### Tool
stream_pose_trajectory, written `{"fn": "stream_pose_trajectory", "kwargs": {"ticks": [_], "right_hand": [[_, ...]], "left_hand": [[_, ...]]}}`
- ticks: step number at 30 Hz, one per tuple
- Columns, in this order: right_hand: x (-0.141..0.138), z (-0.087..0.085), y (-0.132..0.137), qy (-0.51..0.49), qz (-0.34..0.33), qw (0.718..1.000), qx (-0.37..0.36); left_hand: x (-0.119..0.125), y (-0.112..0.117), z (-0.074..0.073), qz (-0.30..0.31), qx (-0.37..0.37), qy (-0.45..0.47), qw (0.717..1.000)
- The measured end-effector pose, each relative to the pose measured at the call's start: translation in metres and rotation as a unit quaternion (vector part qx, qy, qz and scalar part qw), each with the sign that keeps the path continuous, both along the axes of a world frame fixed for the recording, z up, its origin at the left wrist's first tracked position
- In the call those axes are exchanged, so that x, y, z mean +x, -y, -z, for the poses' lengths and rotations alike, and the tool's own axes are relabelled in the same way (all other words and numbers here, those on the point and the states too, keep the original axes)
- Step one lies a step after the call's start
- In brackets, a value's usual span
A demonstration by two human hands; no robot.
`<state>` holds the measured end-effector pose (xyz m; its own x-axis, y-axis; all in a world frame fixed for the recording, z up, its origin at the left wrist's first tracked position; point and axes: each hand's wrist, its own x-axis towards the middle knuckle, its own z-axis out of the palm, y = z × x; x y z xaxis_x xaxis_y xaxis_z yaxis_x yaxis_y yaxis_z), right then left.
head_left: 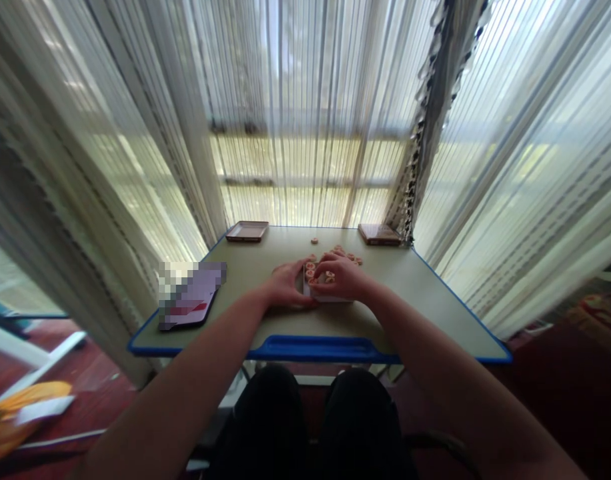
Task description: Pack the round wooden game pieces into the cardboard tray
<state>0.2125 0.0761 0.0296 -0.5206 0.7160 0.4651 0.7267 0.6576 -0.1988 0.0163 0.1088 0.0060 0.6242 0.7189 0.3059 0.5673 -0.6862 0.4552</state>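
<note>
A small white box (pixel 335 299) stands near the middle of the table, with several round wooden discs (pixel 310 267) with red marks, like Chinese chess pieces, lying in it. My left hand (pixel 284 285) is curved round the box's left side, its fingers and thumb against it. Over the box, my right hand (pixel 344 275) has its thumb and fingers pinched together on one disc (pixel 313 283) at the box's near left part. That hand hides much of the inside. Just behind the box is a loose heap of discs (pixel 353 258).
A single disc (pixel 314 241) lies farther back on the table (pixel 265 327). A shallow tray (pixel 247 231) sits at the back left and a flat brown box (pixel 379 234) at the back right. A blurred-out tablet-like device (pixel 195 293) is at the left edge. Curtains (pixel 305 100) hang behind.
</note>
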Motion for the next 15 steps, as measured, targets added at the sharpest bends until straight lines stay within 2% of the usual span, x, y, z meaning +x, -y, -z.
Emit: {"fn": "stream_pose_trajectory", "kwargs": {"ticks": [8,15], "right_hand": [[-0.0075,-0.0035,0.0002,0.05,0.01,0.998,-0.03],[-0.0095,-0.0065,-0.0002,0.093,0.035,0.995,-0.015]], "left_hand": [[0.001,-0.0023,-0.0004,-0.007,-0.009,-0.01,1.0],[0.0014,-0.0038,-0.0001,-0.012,-0.002,-0.015,1.0]]}}
